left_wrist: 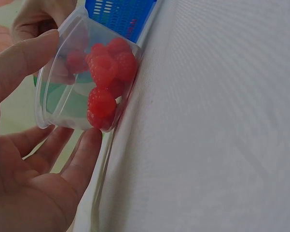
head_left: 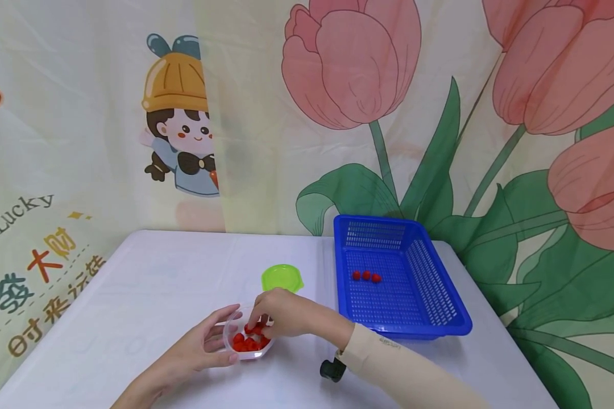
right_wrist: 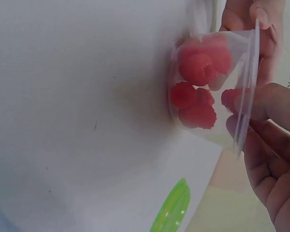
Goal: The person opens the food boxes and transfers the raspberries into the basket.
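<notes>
A clear plastic tub with several red raspberries in its bottom stands on the white table. My left hand holds it from the left, thumb on the near side and fingers round the far side. From the right my right hand reaches in over the rim. Through the tub's wall, the right wrist view shows its thumb and finger pinching one raspberry, lifted apart from the pile. Behind the tub lies a bright green lid.
A blue plastic basket stands to the right, with three raspberries in a row on its floor. The white tabletop stretches to the left. A printed curtain hangs behind the table.
</notes>
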